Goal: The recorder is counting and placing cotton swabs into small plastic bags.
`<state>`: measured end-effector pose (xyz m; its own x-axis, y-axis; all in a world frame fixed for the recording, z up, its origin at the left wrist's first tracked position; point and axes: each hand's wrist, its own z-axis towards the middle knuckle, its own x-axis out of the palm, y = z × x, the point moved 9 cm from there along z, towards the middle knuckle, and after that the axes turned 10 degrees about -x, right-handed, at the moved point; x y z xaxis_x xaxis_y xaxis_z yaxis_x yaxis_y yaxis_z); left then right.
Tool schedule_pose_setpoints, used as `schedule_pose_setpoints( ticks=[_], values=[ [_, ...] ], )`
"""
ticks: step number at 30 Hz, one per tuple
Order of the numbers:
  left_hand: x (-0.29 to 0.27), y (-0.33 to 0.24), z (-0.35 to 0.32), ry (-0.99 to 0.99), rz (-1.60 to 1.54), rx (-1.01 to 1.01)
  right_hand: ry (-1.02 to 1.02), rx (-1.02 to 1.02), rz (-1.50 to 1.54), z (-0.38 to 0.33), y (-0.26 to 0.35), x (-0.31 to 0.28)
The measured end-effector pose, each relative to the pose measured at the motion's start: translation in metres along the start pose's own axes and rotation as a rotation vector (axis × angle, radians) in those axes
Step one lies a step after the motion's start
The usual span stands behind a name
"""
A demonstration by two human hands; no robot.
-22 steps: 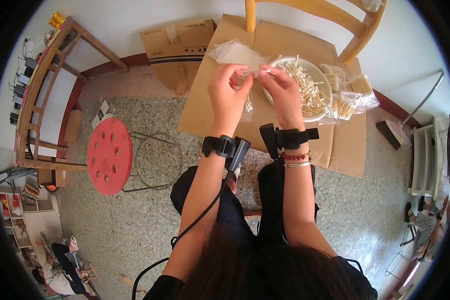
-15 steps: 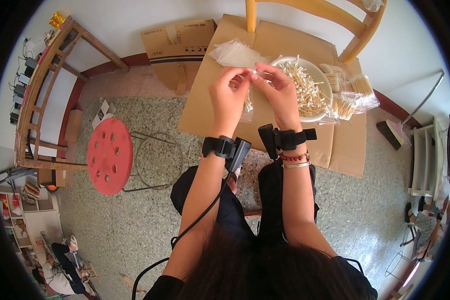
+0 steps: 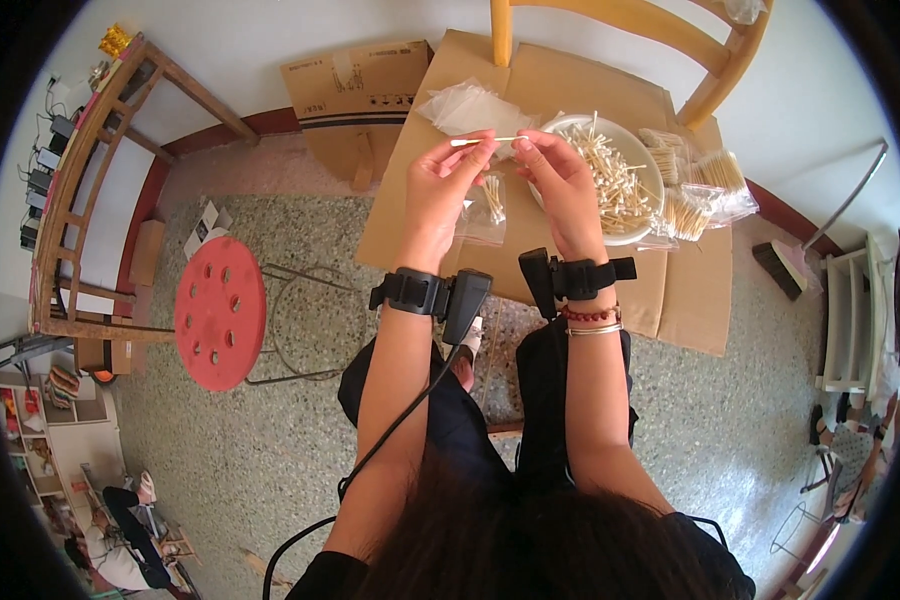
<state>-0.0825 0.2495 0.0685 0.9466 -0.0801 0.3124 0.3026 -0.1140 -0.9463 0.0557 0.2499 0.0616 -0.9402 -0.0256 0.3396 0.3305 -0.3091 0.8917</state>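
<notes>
A single white-tipped cotton swab [image 3: 507, 139] stretches level between my two hands over the cardboard. The fingertips of my left hand [image 3: 437, 195] pinch it, with one cotton end poking out to the left. My right hand [image 3: 568, 185] closes its fingertips on the other end. Just below the hands lies a small clear bag [image 3: 483, 231] with several swabs [image 3: 494, 197] in it. Beside my right hand stands a white bowl [image 3: 626, 239] heaped with loose swabs [image 3: 615, 180]. Behind my left hand is a pile of flat clear bags [image 3: 467, 108].
Bundles of swabs in clear bags [image 3: 688, 212] lie right of the bowl. The flattened cardboard [image 3: 615, 285] rests against a yellow wooden chair back [image 3: 650, 22]. A red round stool [image 3: 220, 312] stands to the left, a broom [image 3: 780, 270] to the right. Other people sit at both lower edges.
My hands have drawn apart, the left moving left, and the swab now shows lengthwise between them. The small bag of swabs below has come more into sight.
</notes>
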Motion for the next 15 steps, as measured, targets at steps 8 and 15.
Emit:
schedule_pose_setpoints(
  ticks=[8,15],
  values=[
    [-0.013,0.000,0.000,-0.016,0.564,0.051,-0.053,-0.025,0.113,0.002,-0.001,-0.004],
    [-0.040,0.054,-0.003,-0.031,1.297,-0.032,-0.114,-0.017,0.136,0.003,-0.004,-0.015]
  ],
)
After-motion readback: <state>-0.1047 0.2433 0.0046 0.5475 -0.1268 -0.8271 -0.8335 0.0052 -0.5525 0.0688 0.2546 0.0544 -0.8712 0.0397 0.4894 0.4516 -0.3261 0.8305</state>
